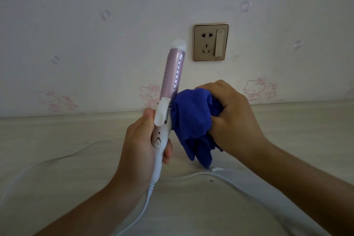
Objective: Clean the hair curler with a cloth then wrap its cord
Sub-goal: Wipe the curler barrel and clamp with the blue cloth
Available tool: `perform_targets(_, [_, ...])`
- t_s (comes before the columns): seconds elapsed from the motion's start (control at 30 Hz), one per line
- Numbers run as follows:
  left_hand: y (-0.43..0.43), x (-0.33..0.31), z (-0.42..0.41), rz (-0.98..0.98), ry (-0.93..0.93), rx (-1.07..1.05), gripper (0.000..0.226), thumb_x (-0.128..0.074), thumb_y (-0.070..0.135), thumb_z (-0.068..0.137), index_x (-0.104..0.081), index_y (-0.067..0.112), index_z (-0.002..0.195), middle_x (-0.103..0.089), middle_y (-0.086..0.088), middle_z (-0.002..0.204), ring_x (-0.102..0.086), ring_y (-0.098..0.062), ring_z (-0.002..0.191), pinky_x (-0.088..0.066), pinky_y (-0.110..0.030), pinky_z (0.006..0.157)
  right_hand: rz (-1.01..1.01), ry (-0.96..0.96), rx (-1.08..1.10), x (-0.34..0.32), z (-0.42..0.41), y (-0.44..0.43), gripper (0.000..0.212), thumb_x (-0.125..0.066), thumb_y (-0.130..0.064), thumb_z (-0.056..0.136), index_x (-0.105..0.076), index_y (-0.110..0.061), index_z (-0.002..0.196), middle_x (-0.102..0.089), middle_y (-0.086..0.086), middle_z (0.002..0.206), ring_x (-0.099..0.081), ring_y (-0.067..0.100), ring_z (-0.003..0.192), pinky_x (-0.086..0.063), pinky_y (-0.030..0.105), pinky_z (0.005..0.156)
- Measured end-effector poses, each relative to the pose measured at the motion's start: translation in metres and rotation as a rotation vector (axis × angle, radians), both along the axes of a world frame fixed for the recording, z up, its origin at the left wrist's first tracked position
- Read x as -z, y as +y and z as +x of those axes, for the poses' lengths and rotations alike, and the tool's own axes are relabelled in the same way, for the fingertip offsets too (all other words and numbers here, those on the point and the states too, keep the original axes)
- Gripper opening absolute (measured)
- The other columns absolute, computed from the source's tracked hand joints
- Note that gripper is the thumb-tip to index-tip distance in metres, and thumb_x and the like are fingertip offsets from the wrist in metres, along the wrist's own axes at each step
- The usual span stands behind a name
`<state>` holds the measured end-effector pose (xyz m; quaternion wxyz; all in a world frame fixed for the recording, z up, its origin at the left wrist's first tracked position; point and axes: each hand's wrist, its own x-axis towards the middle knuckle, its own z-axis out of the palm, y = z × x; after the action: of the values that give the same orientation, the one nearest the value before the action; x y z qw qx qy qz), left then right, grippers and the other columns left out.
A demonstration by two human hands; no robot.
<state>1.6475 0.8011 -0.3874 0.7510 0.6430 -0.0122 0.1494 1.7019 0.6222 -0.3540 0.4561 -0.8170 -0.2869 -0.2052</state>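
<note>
My left hand (pixel 139 140) grips the white handle of the hair curler (pixel 172 76), which stands nearly upright with its pink barrel and white tip pointing up. Bunched in my right hand (pixel 233 113) is a blue cloth (pixel 193 120), pressed against the curler's right side near the white clamp lever. Loose ends of the cloth hang down. The white cord (pixel 249 188) leaves the handle's bottom and lies in loose loops on the pale surface to the left and right.
A gold wall socket with a switch (pixel 211 42) sits on the wall just right of the curler's tip. The pale tabletop (pixel 76 132) meets the cartoon-patterned wall behind my hands.
</note>
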Motion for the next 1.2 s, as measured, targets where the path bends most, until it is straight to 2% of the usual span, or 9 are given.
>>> perform_targets(0.1, [0.001, -0.002, -0.002, -0.167, -0.032, 0.101, 0.068, -0.052, 0.070, 0.088, -0.072, 0.007, 0.101, -0.064, -0.018, 0.073, -0.064, -0.028, 0.064, -0.055, -0.036, 0.056, -0.128, -0.044, -0.202, 0.009, -0.021, 0.010, 0.026, -0.068, -0.033, 0.081, -0.062, -0.042, 0.105, -0.056, -0.016, 0.105, -0.060, 0.005, 0.093, -0.053, 0.026, 0.082])
perform_targets(0.23, [0.005, -0.005, -0.001, -0.117, -0.019, 0.003, 0.056, -0.064, 0.050, 0.090, -0.059, -0.004, 0.105, -0.060, -0.024, 0.089, -0.061, -0.037, 0.084, -0.053, -0.048, 0.079, -0.261, -0.071, -0.302, 0.017, -0.030, 0.020, 0.036, -0.073, -0.035, 0.080, -0.064, -0.041, 0.114, -0.053, -0.019, 0.109, -0.059, 0.005, 0.092, -0.055, 0.034, 0.081])
perform_targets(0.43, [-0.004, -0.007, 0.002, -0.051, 0.032, -0.054, 0.047, -0.053, 0.056, 0.089, -0.080, 0.018, 0.093, -0.074, -0.013, 0.085, -0.068, -0.021, 0.075, -0.057, -0.035, 0.064, 0.003, -0.022, -0.049, 0.003, -0.009, 0.007, 0.030, -0.071, -0.026, 0.082, -0.059, -0.044, 0.103, -0.059, -0.012, 0.106, -0.061, 0.005, 0.096, -0.054, 0.025, 0.085])
perform_targets(0.53, [0.004, -0.012, 0.000, -0.092, 0.060, -0.040, 0.060, -0.056, 0.061, 0.089, -0.076, 0.006, 0.101, -0.070, -0.027, 0.092, -0.067, -0.032, 0.086, -0.055, -0.047, 0.079, -0.118, -0.001, -0.164, 0.015, -0.027, 0.015, 0.032, -0.070, -0.034, 0.079, -0.064, -0.042, 0.109, -0.055, -0.016, 0.107, -0.060, 0.006, 0.094, -0.055, 0.029, 0.083])
perform_targets(0.67, [0.014, -0.021, 0.002, -0.081, 0.129, -0.128, 0.050, -0.065, 0.073, 0.078, -0.076, 0.025, 0.072, -0.060, -0.004, 0.069, -0.057, -0.020, 0.064, -0.049, -0.036, 0.059, -0.287, -0.017, -0.383, 0.029, -0.044, 0.023, 0.042, -0.075, -0.032, 0.079, -0.068, -0.035, 0.120, -0.055, -0.014, 0.111, -0.061, 0.010, 0.096, -0.055, 0.040, 0.083])
perform_targets(0.87, [0.001, -0.020, -0.001, -0.185, 0.078, -0.057, 0.043, -0.057, 0.049, 0.093, -0.075, 0.011, 0.102, -0.072, -0.015, 0.094, -0.069, -0.027, 0.085, -0.057, -0.041, 0.076, 0.059, -0.028, -0.084, 0.003, -0.015, 0.012, 0.033, -0.070, -0.024, 0.084, -0.057, -0.050, 0.099, -0.060, -0.015, 0.105, -0.061, 0.002, 0.097, -0.049, 0.019, 0.085])
perform_targets(0.97, [0.001, -0.019, -0.002, -0.282, 0.173, -0.041, 0.053, -0.054, 0.050, 0.096, -0.074, 0.004, 0.113, -0.073, -0.018, 0.099, -0.069, -0.030, 0.086, -0.059, -0.039, 0.074, -0.045, -0.040, -0.149, 0.009, -0.023, 0.015, 0.035, -0.073, -0.022, 0.081, -0.061, -0.044, 0.105, -0.057, -0.014, 0.105, -0.060, 0.005, 0.095, -0.051, 0.021, 0.083])
perform_targets(1.1, [0.010, -0.021, -0.001, -0.287, 0.267, -0.049, 0.054, -0.045, 0.052, 0.102, -0.071, 0.004, 0.098, -0.071, -0.016, 0.080, -0.071, -0.019, 0.060, -0.059, -0.027, 0.053, -0.224, -0.047, -0.311, 0.030, -0.041, 0.025, 0.040, -0.077, -0.031, 0.079, -0.066, -0.038, 0.117, -0.055, -0.016, 0.109, -0.060, 0.007, 0.094, -0.054, 0.033, 0.083])
perform_targets(1.2, [0.001, -0.023, -0.005, -0.345, 0.285, 0.023, 0.052, -0.047, 0.048, 0.102, -0.077, 0.006, 0.094, -0.073, -0.016, 0.080, -0.072, -0.022, 0.065, -0.059, -0.030, 0.056, -0.072, -0.057, -0.214, 0.020, -0.028, 0.021, 0.030, -0.068, -0.031, 0.082, -0.063, -0.043, 0.109, -0.057, -0.016, 0.106, -0.061, 0.005, 0.095, -0.053, 0.023, 0.084])
